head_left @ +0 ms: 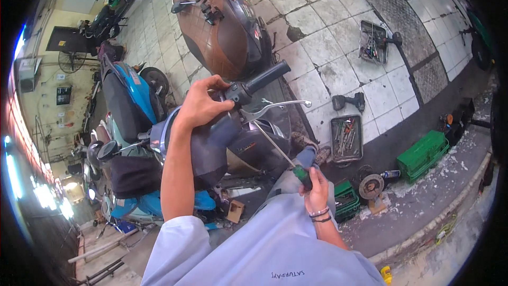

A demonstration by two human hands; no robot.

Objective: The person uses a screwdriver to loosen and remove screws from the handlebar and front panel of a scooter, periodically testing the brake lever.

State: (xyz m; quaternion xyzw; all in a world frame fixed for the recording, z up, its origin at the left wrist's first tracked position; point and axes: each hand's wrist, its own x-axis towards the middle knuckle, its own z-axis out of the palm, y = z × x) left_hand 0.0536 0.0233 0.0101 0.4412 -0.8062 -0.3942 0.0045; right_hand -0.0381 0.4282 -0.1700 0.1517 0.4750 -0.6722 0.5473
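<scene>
white glare at left; floor tiles [391,83] brightly lit; edges bent, black-rimmed.

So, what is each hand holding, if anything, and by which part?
The right hand holds a screwdriver by its green handle. The left hand touches the black switch housing; whether it grips it cannot be told.

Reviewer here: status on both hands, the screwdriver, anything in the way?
Left hand on black plastic switch housing. Right hand gripping green-handled metal screwdriver, shaft angled up toward handlebar. Curved silver metal lever close by the shaft's far end.
</scene>
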